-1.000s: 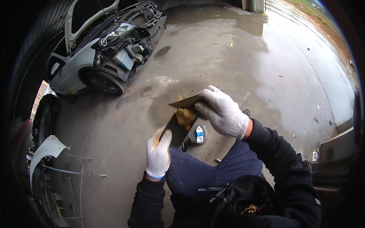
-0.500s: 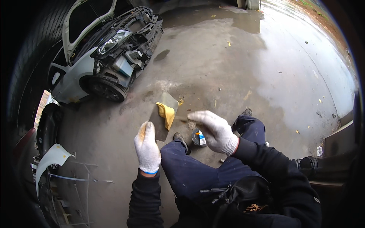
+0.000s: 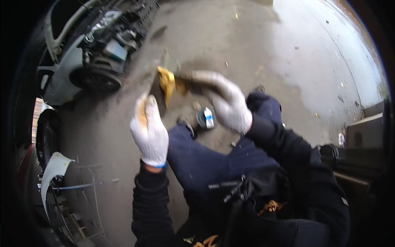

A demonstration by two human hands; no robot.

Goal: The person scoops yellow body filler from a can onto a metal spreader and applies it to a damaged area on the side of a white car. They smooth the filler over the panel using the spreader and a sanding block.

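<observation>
Left hand point(image 3: 151, 127), in a white knitted glove stained yellow-brown along one finger: thumb and fingers pinching the near end of a thin flat sheet point(image 3: 171, 61), held out tilted in front of the body. On the sheet, a folded-looking lump of yellow paste point(image 3: 166, 82). Right hand point(image 3: 228, 101), gloved alike: fingers stretched out and pressed together along a thin dark spreader point(image 3: 186, 75), its edge close against the paste; motion blurs it, and I can't tell whether blade and paste touch. More yellow just beneath the blade. Below the hands, on the concrete floor point(image 3: 205, 33), a round container point(image 3: 200, 119) stands between the feet, a white-and-blue tube point(image 3: 208, 118) lying across its top. Dark blue trousers point(image 3: 197, 152), knees apart; black sleeves. Farther out, ahead and left, a pale car point(image 3: 66, 84), its front end stripped to the inner parts. Nearer on the left, a curved white panel point(image 3: 56, 166) beside a thin metal frame point(image 3: 95, 191).
</observation>
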